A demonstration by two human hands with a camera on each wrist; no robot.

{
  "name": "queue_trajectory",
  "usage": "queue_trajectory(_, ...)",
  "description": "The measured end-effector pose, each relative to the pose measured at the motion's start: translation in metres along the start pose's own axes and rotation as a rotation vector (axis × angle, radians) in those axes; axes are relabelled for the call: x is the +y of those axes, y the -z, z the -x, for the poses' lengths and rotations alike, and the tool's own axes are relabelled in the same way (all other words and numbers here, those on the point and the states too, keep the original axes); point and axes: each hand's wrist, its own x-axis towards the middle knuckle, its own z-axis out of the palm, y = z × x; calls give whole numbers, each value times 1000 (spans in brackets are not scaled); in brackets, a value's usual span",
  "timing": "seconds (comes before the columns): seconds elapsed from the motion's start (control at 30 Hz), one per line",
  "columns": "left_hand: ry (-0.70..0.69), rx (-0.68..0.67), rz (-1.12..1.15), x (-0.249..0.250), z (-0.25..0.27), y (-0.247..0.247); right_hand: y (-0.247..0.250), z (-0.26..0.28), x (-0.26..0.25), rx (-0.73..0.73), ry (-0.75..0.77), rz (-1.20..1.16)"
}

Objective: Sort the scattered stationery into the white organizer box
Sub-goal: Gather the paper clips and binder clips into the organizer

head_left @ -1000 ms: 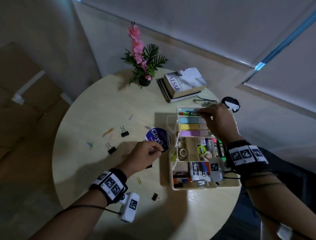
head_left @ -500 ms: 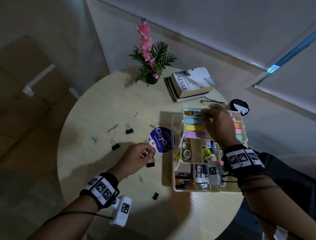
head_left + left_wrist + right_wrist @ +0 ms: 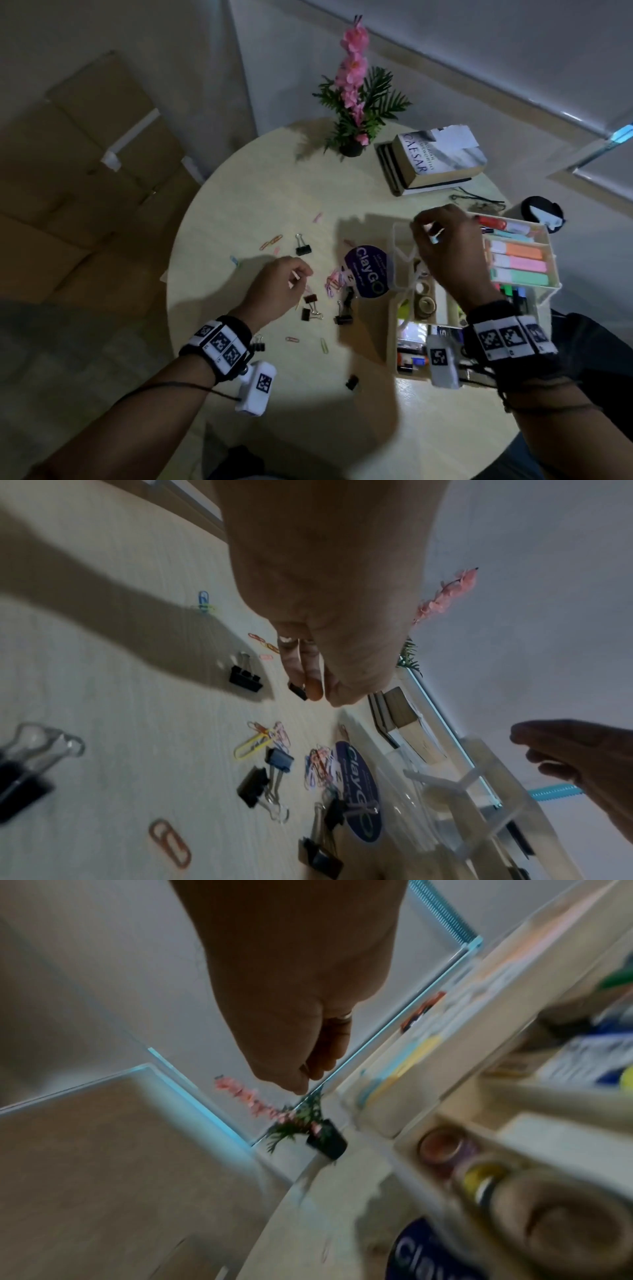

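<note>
The white organizer box (image 3: 552, 274) stands at the table's right, its raised tray holding pastel highlighters (image 3: 517, 265) and its lower bins holding tape rolls (image 3: 426, 303). My right hand (image 3: 428, 228) hovers over the box's left edge, fingers loosely curled, and I see nothing in them. My left hand (image 3: 298, 279) hangs just above the table left of a purple ClayGo lid (image 3: 368, 274). Its fingers are curled, with a small orange piece (image 3: 315, 693) at their tips. Coloured paper clips (image 3: 334, 284) and black binder clips (image 3: 303, 245) lie scattered around it.
A potted pink flower (image 3: 352, 147) and stacked books (image 3: 435, 161) stand at the table's far side, with glasses (image 3: 479, 202) and a black round object (image 3: 541, 212) behind the box. More binder clips (image 3: 351, 382) lie near the front. Cardboard boxes (image 3: 85, 171) sit on the floor to the left.
My left hand has drawn back leftward from the purple lid. My right hand has left the tray's far row and moved left over the box's edge.
</note>
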Motion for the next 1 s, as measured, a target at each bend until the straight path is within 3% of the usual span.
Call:
queue_trajectory(0.07,14,18,-77,-9,-7,9,-26,11,-28,-82,19,-58)
queue_trajectory(0.2,7,-23,-247,-19,-28,18,-84,33,-48,-197,-94,-55)
queue_trajectory(0.4,-304,-269,-564,-4,-67,17,-136,80,-43,-444,-466,83)
queue_trajectory(0.47,-380,-334,-631,2,-75,19,-145,91,-44,-474,-522,162)
queue_trajectory(0.57,-387,-355,-684,5,-79,18,-149,100,-47,-502,-542,224)
queue_trajectory(0.8,-314,-362,-573,-3,-74,6,-153,112,-38,-410,-511,71)
queue_trajectory(1.0,-150,-270,-203,-1,-59,1,-140,131,-32,-293,-503,-110)
